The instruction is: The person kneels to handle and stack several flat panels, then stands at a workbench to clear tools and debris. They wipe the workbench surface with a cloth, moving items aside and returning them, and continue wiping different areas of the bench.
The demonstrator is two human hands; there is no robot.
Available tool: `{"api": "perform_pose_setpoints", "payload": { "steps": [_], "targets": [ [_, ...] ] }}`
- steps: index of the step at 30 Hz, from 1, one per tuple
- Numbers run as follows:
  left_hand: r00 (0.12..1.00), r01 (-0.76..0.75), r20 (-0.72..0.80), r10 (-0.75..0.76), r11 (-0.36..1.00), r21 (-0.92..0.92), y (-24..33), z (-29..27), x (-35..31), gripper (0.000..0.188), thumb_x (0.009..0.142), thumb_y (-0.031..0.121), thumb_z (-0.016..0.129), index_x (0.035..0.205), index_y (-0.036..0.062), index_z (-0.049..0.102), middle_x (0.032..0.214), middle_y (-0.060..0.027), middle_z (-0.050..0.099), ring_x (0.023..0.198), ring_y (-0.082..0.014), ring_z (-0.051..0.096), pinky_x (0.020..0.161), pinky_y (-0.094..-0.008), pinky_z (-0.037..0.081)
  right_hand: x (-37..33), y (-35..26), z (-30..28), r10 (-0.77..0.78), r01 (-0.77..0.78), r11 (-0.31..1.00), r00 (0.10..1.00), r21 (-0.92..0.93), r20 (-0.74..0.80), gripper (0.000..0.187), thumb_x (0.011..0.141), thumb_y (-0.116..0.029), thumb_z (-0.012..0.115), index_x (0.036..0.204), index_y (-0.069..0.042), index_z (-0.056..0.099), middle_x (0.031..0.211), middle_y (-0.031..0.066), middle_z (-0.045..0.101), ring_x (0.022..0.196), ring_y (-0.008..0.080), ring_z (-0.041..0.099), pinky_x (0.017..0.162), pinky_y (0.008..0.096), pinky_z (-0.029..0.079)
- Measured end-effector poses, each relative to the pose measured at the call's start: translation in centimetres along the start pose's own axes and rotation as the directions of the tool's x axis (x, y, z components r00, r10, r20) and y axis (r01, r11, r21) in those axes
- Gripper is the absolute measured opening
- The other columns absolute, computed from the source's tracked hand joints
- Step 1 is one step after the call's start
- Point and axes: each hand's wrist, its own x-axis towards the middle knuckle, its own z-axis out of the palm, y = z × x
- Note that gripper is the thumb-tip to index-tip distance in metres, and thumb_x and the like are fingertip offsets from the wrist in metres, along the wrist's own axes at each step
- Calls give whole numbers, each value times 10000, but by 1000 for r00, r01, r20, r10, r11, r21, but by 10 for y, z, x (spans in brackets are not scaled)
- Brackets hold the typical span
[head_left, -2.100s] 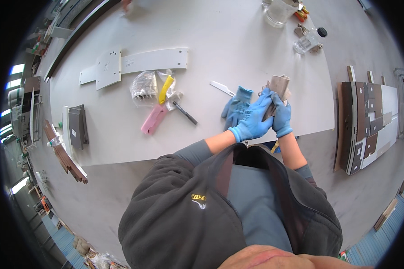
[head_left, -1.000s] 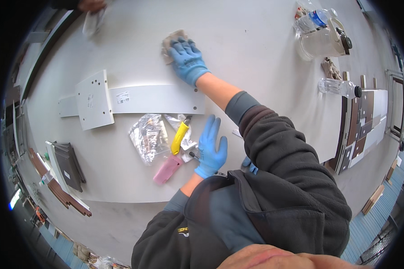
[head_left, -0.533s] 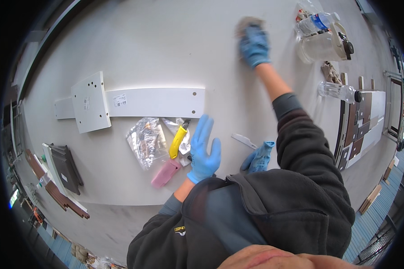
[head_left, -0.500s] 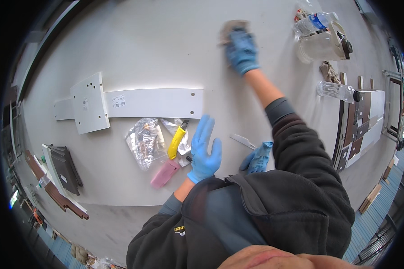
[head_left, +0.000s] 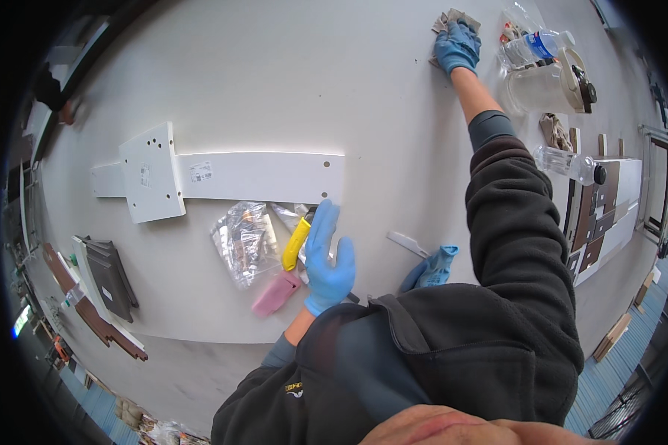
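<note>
Far out on the pale tabletop, my right hand [head_left: 456, 48] in a blue glove presses a grey-beige rag [head_left: 464, 16] onto the surface. My left hand [head_left: 329, 259], gloved in lighter blue, rests with fingers stretched out and holds nothing. Its fingertips reach the lower right end of a long white board [head_left: 263, 174], across which a smaller white panel with holes [head_left: 150, 167] lies. Beside the left hand are a yellow utility knife [head_left: 295, 245], a pink case-like object [head_left: 276, 294] and a clear plastic bag of small hardware [head_left: 246, 241].
A loose blue glove [head_left: 432, 268] and a white-handled flat blade [head_left: 407, 243] lie near my body. At the right stand a large clear jug [head_left: 542, 87], a water bottle [head_left: 538, 46] and a capped bottle [head_left: 568, 165]. Dark panels [head_left: 110, 278] are stacked at left. Someone's hand [head_left: 67, 113] shows upper left.
My right hand has slid the rag farther away and to the right. My left hand has shifted slightly left and down. Another person's hand has appeared at the upper left.
</note>
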Motion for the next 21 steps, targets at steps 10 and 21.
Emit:
{"api": "perform_pose_setpoints", "payload": {
  "steps": [10, 21],
  "targets": [
    [972, -110, 195, 130, 987, -114, 30, 48, 29, 549, 964, 14, 627, 1512, -15, 597, 1596, -239, 549, 1494, -414, 517, 1238, -474, 405, -128, -188, -145, -526, 406, 580, 849, 706, -57, 227, 916, -128, 683, 1143, -129, 663, 1377, 133, 687, 1348, 347, 625, 1208, 534, 436],
    [992, -22, 118, 35, 994, -108, 5, 34, 29, 557, 966, -10, 600, 1522, 2, 599, 1632, -184, 537, 1509, -305, 520, 1180, -403, 457, 15, -22, -16, -42, 0, 962, 988, 274, 148, 271, 968, -273, 583, 1006, -69, 758, 1076, 240, 758, 1036, 438, 713, 940, 531, 558]
  ]
}}
